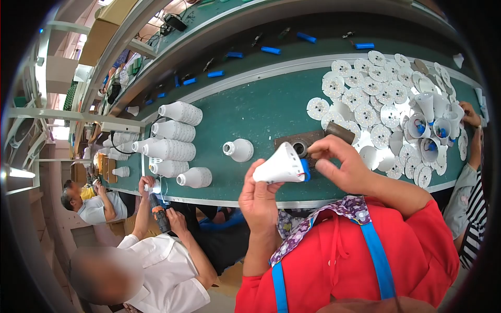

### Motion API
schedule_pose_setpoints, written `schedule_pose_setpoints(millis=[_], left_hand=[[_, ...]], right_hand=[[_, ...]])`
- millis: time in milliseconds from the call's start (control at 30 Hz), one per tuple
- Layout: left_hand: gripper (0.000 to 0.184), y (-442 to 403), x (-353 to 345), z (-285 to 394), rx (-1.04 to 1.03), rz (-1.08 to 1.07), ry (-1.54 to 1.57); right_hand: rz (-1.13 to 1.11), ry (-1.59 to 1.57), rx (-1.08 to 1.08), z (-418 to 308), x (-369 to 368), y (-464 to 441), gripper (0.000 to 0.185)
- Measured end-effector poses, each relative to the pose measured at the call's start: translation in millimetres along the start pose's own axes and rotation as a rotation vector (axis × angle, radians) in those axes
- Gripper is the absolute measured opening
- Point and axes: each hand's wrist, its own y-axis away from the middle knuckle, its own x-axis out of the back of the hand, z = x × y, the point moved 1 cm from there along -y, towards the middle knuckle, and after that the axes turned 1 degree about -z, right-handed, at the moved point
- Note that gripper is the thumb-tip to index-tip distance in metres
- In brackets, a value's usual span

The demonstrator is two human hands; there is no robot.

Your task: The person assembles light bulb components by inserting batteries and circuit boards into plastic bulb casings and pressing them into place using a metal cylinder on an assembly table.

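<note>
In my left hand (259,201) is a white cone-shaped lamp housing (279,166), its wide end turned right. Something blue, with a bit of red wire, shows at that wide rim. My right hand (342,161) is just right of the housing, thumb and fingers apart, and I see nothing held in it. Behind the housing lies a brown metal block with a round socket (300,148). A dark metal cylinder (339,133) rests beside the block, close to my right fingers. One white housing (239,150) stands apart on the green bench to the left.
White round circuit boards (365,116) lie heaped at the right, with several cone housings (429,148) on them. Stacked white housings (175,149) are at left. Behind the bench, a dark belt (240,68) carries blue cylinders (270,50). A co-worker holds a power driver (159,214).
</note>
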Motion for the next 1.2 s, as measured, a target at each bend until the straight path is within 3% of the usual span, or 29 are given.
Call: schedule_pose_setpoints(millis=[67, 167, 200, 300, 367, 433, 467, 600, 667, 700, 967, 1100, 1200], left_hand=[[0.019, -2.3, 1.6, 7.6, -0.075, 0.021, -0.013], [0.039, -1.0, 0.9, 11.2, -0.242, -0.004, -0.181], [0.038, 0.5, 0.0, 10.9, -0.273, -0.018, -0.226], [0.035, 7.4, -0.7, 7.9, -0.333, -0.065, -0.33], [0.033, 9.7, 1.2, 5.4, -0.329, -0.097, -0.367], [0.02, 10.9, -9.7, 4.9, -0.282, -0.029, -0.28], [0.015, 11.1, -13.3, 4.8, -0.259, 0.008, -0.235], [0.015, 11.3, -1.3, -2.6, -0.235, 0.047, -0.483], [0.016, 12.6, 11.1, -10.0, -0.194, -0.009, -0.576], [0.016, 12.1, 8.0, -11.1, -0.162, -0.007, -0.522], [0.017, 9.1, 14.6, -28.0, 0.104, -0.055, 0.107], [0.014, 8.6, 26.9, -36.1, 0.136, -0.056, 0.212], [0.028, 4.5, 30.5, -43.7, 0.08, -0.185, 0.279]], right_hand=[[-0.056, -0.193, -0.261, 8.8, 6.0, 6.7, 0.025], [-0.305, -0.697, -0.861, 12.9, -2.7, 10.4, 0.036], [-0.325, -0.827, -0.925, 9.8, -8.9, 8.7, 0.041], [-0.138, -1.025, -0.879, 5.6, -22.4, -0.9, 0.036], [-0.075, -0.937, -0.738, 12.6, -21.8, -4.1, 0.028], [-0.018, -0.839, -0.658, 11.9, -20.1, -9.6, 0.024], [-0.007, -0.72, -0.621, 6.4, -18.0, -11.2, 0.026], [-0.051, 0.135, -0.012, -7.3, -7.2, -0.7, 0.032], [-0.195, 0.229, -0.092, -6.8, -2.3, 5.5, 0.03], [-0.266, 0.274, -0.134, -7.7, -1.2, 7.7, 0.03], [-0.105, 0.307, 0.149, -18.2, 5.8, -4.4, 0.024], [-0.038, 0.496, 0.405, -23.3, -2.1, -2.5, 0.023], [-0.029, 0.612, 0.515, -31.8, -6.0, -3.7, 0.023]])
